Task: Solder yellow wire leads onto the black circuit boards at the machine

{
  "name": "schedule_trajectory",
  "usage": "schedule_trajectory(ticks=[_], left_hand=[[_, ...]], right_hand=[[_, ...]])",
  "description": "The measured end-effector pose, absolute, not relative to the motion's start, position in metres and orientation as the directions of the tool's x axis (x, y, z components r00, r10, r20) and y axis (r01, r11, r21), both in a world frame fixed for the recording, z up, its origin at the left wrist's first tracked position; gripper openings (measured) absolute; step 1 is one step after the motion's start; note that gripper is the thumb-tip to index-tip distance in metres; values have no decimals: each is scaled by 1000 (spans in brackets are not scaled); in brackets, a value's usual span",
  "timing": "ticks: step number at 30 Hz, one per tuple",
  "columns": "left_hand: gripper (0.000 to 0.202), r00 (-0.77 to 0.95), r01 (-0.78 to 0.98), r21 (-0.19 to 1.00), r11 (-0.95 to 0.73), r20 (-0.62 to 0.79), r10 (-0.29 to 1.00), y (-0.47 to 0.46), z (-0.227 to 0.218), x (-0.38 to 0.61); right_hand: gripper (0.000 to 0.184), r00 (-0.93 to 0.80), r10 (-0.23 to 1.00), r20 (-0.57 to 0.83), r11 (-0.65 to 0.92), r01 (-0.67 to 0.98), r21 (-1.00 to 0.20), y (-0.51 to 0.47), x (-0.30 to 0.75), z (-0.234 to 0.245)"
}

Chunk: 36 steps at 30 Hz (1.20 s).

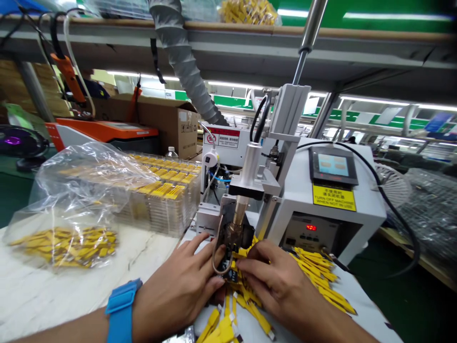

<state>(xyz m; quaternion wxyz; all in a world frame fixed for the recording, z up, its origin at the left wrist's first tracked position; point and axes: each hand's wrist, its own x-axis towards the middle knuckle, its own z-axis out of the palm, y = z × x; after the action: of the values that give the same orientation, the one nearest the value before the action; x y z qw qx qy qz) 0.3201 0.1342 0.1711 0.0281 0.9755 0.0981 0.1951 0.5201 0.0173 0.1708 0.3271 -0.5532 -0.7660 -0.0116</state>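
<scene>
My left hand (178,290), with a blue wristband (121,305), has its fingers around a small black connector piece (228,272) under the metal press head (240,214). A thin looped cable (217,252) runs beside those fingers. My right hand (274,281) pinches a yellow cable (246,267) from a loose heap of yellow cables (314,271) on the white bench top (64,295). The exact grip points are partly hidden by my fingers.
A white benchtop machine (332,224) with a touchscreen (333,164) stands right of the press. A clear plastic bag (71,205) of yellow cables and stacked clear trays (160,200) lie to the left. A cardboard box (171,124) stands behind them, beneath a shelf (285,40).
</scene>
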Motion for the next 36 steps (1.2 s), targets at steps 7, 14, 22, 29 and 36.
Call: schedule_trajectory(ticks=[7,14,22,29,36], left_hand=[[38,830,150,360,-921,459,315,144,173,317],[39,832,177,374,-911,437,341,142,172,318],[36,859,149,420,-895,393,327,142,179,318],[33,852,162,392,-906,407,328,141,177,316],[36,842,146,362,-921,444,308,142,176,316]], right_hand=[[27,-144,818,557,431,796,-425,17,520,173],[26,-127,818,561,423,794,-437,20,518,173],[25,-108,838,535,400,789,-467,19,518,174],[24,-104,823,558,413,785,-463,18,518,174],[22,-115,816,566,433,771,-467,19,518,176]])
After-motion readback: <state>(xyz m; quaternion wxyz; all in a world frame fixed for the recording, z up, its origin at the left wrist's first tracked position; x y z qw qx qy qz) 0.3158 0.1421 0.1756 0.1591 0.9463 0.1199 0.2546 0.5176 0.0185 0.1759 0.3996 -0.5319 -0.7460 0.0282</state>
